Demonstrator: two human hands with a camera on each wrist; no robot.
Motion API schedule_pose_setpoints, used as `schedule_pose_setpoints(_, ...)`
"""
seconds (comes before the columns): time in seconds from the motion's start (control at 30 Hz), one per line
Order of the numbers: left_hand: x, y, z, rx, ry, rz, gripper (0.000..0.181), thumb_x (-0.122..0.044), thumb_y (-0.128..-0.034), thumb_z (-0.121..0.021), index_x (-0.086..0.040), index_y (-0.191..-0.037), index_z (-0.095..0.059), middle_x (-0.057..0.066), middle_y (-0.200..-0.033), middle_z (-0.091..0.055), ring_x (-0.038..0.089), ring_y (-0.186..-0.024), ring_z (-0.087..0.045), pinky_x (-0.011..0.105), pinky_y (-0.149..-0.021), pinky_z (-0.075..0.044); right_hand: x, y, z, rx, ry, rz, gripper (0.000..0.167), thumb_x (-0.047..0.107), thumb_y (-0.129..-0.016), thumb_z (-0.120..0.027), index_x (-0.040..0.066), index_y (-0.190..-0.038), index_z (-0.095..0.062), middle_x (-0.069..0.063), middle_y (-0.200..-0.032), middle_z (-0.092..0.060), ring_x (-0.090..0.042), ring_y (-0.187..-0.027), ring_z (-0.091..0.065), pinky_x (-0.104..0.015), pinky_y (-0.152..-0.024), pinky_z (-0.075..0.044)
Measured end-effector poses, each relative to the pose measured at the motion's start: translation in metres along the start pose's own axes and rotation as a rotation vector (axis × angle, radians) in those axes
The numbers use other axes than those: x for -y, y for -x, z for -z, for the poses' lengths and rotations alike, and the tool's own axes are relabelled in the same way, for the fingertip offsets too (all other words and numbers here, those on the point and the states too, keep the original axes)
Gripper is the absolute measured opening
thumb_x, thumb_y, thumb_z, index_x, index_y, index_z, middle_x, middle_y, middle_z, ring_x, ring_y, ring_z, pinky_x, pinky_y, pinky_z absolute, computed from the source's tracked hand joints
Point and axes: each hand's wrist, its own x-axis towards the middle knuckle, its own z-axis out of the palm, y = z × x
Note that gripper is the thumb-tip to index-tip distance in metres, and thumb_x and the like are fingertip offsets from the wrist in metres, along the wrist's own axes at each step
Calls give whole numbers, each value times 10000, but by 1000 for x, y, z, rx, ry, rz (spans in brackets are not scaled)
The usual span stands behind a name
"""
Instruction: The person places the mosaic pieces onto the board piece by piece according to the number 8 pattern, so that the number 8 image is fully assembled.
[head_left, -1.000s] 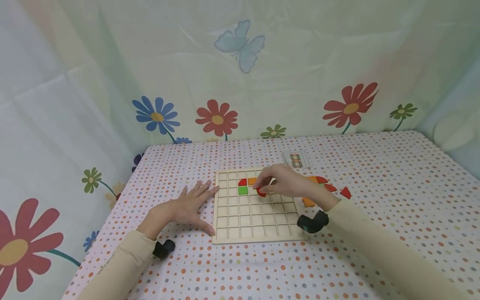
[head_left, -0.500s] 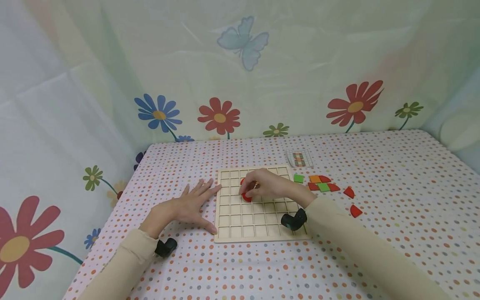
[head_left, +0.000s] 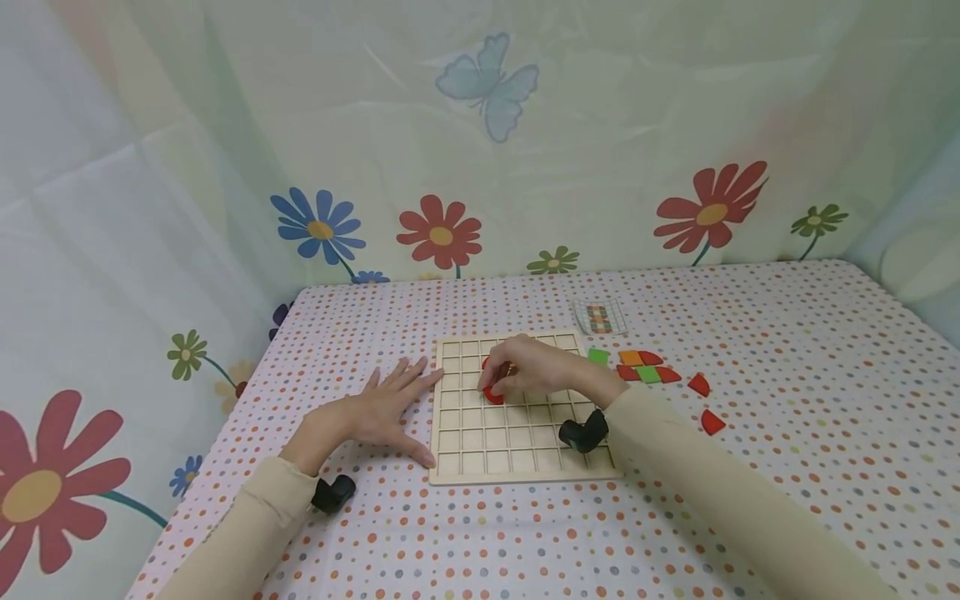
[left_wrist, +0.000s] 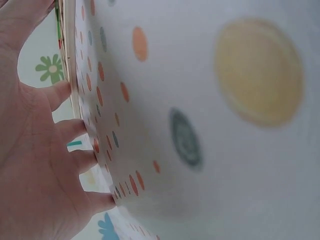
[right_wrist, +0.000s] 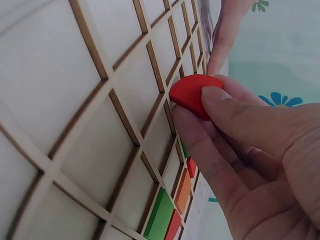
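Note:
My right hand (head_left: 525, 367) is above the upper left part of a wooden grid board (head_left: 495, 439). Its thumb and fingers pinch a red quarter-round tile (right_wrist: 194, 94), seen most plainly in the right wrist view. Beyond that tile, a green square tile (right_wrist: 159, 213), an orange tile (right_wrist: 183, 190) and red tiles (right_wrist: 173, 226) sit in the board's cells; in the head view the hand mostly hides them. Spread wide, my left hand (head_left: 382, 412) rests at the board's left side, thumb and forefinger at its edge, other fingertips (left_wrist: 102, 201) on the cloth.
Right of the board lie loose tiles: a green square (head_left: 597, 357), an orange one (head_left: 631, 358), another green square (head_left: 648, 375) and several red ones, two of them (head_left: 699, 384) set apart. A printed pattern card (head_left: 600, 317) lies behind the board on the dotted tablecloth (head_left: 465, 542).
Over the last second my right hand has moved left across the board with the red tile, then stayed nearly still. The left hand keeps its place; the head view has shifted slightly.

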Motion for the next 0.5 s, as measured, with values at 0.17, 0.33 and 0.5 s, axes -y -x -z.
schedule_pose_setpoints(0.17, -1, -1, 1, 7, -5, 3, 1262, -659, -772, -844, -212, -1703, -118, 108, -1760, 49, 378, -1604, 92, 674, -1245, 25, -2, 0, 1, 16, 25, -15, 154, -46, -960, -716, -1, -1082, -798, -22, -1028, -752, -102, -950, -680, -283, -895, -578)
schedule_pose_setpoints(0.33, -2, -1, 2, -3, -4, 1, 1269, -644, -772, -854, -196, -1702, -115, 131, -1759, 36, 398, -1603, 77, 693, -1238, 5, 0, 0, 0, 8, 86, -15, 181, -57, -956, -714, 9, -1097, -807, -25, -1026, -728, -117, -956, -652, -255, -869, -568)
schedule_pose_setpoints(0.5, -1, 0, 1, -5, -1, 0, 1268, -634, -769, -861, -189, -1700, -124, 142, -1758, 23, 412, -1601, 66, 706, -1232, -5, 2, -2, -2, 11, 132, -17, 189, -52, -950, -725, 20, -1100, -814, -14, -991, -709, -113, -921, -629, -251, -849, -554)
